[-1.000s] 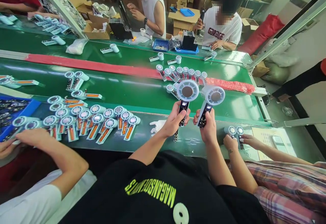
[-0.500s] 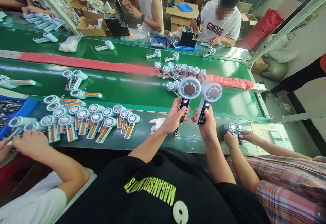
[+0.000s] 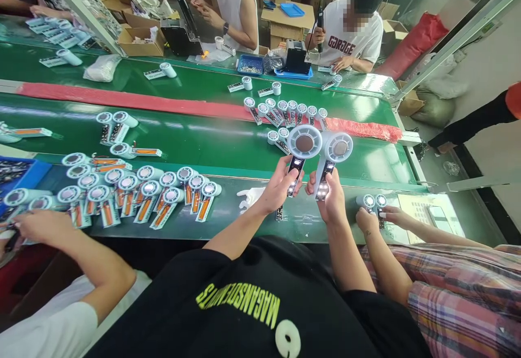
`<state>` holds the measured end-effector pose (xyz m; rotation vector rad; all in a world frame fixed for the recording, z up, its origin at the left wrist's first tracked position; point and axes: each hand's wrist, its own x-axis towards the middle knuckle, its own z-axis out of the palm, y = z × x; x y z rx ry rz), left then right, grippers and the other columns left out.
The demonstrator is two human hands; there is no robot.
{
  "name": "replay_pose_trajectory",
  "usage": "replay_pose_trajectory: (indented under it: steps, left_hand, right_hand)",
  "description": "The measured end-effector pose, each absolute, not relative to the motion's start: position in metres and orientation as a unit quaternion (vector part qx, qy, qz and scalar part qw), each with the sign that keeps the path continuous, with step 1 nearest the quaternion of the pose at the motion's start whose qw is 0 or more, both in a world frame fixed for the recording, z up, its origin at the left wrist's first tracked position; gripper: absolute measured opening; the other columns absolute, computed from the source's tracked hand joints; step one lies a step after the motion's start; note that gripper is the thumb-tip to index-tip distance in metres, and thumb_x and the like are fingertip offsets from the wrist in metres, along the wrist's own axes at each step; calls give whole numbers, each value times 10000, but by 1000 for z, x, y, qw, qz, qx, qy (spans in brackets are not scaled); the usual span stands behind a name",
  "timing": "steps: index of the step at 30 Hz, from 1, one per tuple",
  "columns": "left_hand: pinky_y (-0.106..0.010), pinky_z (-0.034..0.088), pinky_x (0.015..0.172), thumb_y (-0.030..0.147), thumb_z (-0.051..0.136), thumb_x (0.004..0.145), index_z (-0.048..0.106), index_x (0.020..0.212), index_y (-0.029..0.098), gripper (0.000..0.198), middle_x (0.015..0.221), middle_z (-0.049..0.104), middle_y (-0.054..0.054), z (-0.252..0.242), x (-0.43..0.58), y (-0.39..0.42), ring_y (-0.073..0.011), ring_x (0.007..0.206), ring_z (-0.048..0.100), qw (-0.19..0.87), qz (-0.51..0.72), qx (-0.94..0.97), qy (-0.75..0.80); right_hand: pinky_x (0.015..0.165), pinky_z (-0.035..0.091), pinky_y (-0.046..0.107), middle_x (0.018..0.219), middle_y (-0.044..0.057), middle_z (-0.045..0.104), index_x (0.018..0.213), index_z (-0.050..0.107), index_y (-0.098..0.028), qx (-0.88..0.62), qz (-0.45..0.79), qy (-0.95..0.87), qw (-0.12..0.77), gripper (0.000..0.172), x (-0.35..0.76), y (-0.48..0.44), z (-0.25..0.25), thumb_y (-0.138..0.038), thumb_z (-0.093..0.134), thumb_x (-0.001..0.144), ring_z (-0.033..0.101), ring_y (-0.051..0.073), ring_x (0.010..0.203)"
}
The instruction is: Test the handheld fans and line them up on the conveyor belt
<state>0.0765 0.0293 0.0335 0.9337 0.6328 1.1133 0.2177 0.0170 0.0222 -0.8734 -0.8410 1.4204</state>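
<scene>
Head view: hands hold two ring-headed devices, heads pointing up-right.

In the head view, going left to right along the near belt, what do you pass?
Blue plastic tray → white ring-headed devices with orange strips → white cloth glove → left hand holding white ring-headed device → right hand holding second white ring-headed device → pair of white ring-headed devices

green conveyor bench, stacked cardboard boxes, white wall

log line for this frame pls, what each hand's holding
left hand: white round-headed device, lit circuit-board handle | right hand: matching device, lit | both above green conveyor belt
</scene>
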Motion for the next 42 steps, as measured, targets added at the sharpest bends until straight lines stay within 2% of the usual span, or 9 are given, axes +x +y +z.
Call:
replay_pose_trajectory:
  steps: [7, 11, 18, 29, 37, 42]
  left_hand:
    - [-217, 367, 468, 534, 627, 835, 376, 1098, 230, 474, 769, 493, 48, 34, 78, 31, -64, 511, 444, 708, 499, 415, 279]
    - [-216, 381, 477, 540, 622, 842, 381, 1113, 231, 477, 783, 493, 41, 36, 78, 32, -68, 531, 462, 715, 496, 408, 277]
    - [-242, 404, 505, 529, 632, 836, 354, 1243, 223, 581, 869, 497, 11, 34, 76, 30, -86, 587, 490, 727, 487, 408, 261]
    - [-259, 451, 601, 436, 580, 889, 349, 1297, 252, 504, 909, 488, -4, 33, 74, 21, -101, 669, 515, 723, 475, 457, 207]
    - [-258, 456, 598, 427, 569, 902, 364, 1280, 243, 468, 853, 471, 1, 37, 79, 17, -107, 662, 497, 707, 474, 482, 206]
    - [-252, 457, 589, 427, 600, 886, 375, 1278, 243, 488, 899, 487, -6, 36, 79, 15, -104, 674, 519, 715, 475, 469, 210]
  right_hand:
    - [596, 473, 330, 721, -19, 487, 930, 462, -271, -380, 608, -368, 592, 176, 220, 17, 25, -430, 523, 886, 572, 188, 690]
    - [597, 479, 321, 792, -5, 518, 937, 474, -271, -379, 612, -377, 583, 201, 221, 15, 29, -465, 507, 894, 566, 179, 705]
    - [612, 479, 318, 891, 14, 549, 985, 535, -256, -361, 622, -390, 576, 190, 224, 13, 31, -416, 519, 882, 535, 162, 693]
    - [634, 487, 321, 916, 19, 545, 1003, 534, -252, -343, 634, -373, 584, 226, 227, 3, 33, -408, 553, 840, 518, 159, 699]
    - [673, 527, 352, 904, 25, 543, 944, 519, -250, -363, 614, -388, 584, 185, 225, -3, 34, -416, 546, 866, 549, 178, 748]
    - [672, 530, 346, 909, 17, 535, 942, 515, -254, -362, 610, -382, 592, 186, 224, -6, 33, -424, 541, 872, 550, 169, 747]
